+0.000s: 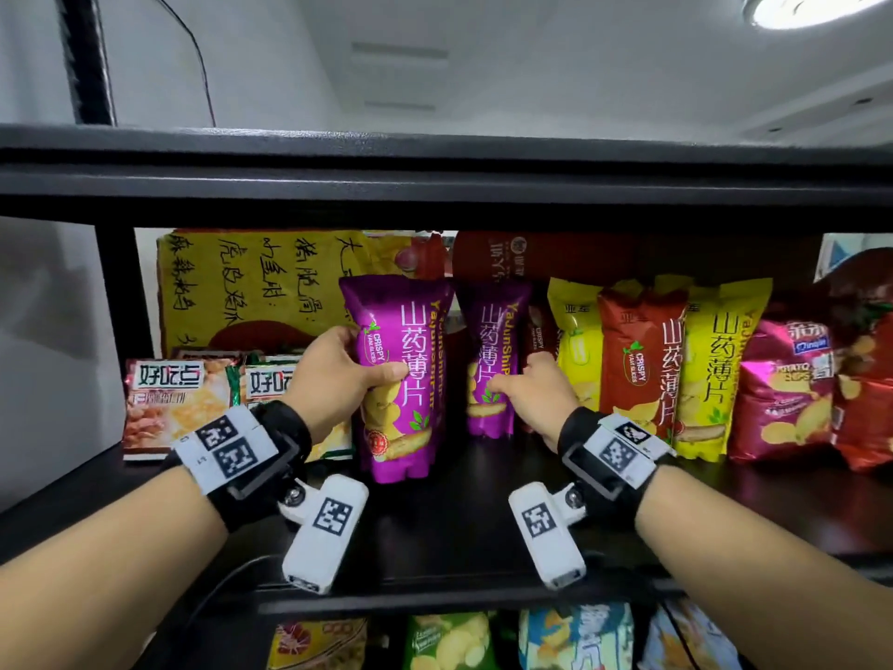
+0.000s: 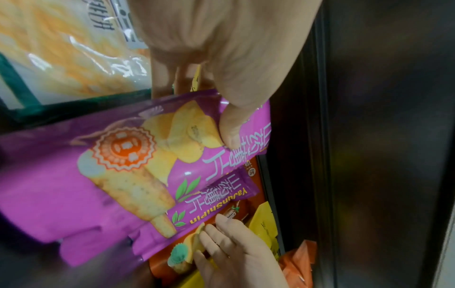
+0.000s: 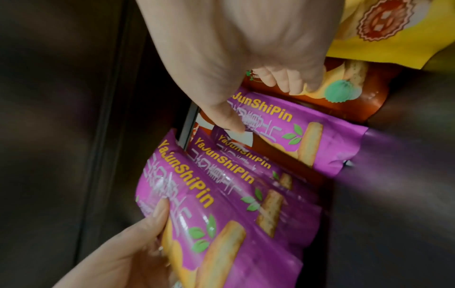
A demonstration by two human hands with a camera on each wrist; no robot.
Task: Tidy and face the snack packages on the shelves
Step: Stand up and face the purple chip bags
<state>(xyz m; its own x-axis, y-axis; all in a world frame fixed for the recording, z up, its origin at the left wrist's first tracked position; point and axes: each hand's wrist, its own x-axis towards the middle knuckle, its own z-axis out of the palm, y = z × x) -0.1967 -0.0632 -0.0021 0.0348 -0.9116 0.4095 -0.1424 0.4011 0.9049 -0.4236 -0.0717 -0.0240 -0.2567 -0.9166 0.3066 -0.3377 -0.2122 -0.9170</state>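
Note:
A purple yam-slices bag (image 1: 410, 379) stands upright near the front of the black shelf (image 1: 459, 515). My left hand (image 1: 372, 355) grips its left edge, thumb on the front (image 2: 231, 132) and fingers behind. In the left wrist view that front bag (image 2: 98, 175) fills the middle. A second purple bag (image 1: 488, 340) stands further back to the right. My right hand (image 1: 514, 374) pinches it, thumb on its face and fingers (image 3: 283, 85) behind, against a red bag (image 3: 357, 97). In the right wrist view more purple bags (image 3: 234, 175) stand between the held bag (image 3: 320, 140) and the front one.
Biscuit packs (image 1: 164, 398) lie at the left in front of a yellow handwritten card (image 1: 251, 287). To the right stand yellow (image 1: 575, 350), red (image 1: 638, 360), yellow (image 1: 720, 360) and pink (image 1: 783, 389) bags. The upper shelf board (image 1: 435, 186) hangs low overhead. More bags (image 1: 449, 640) fill the shelf below.

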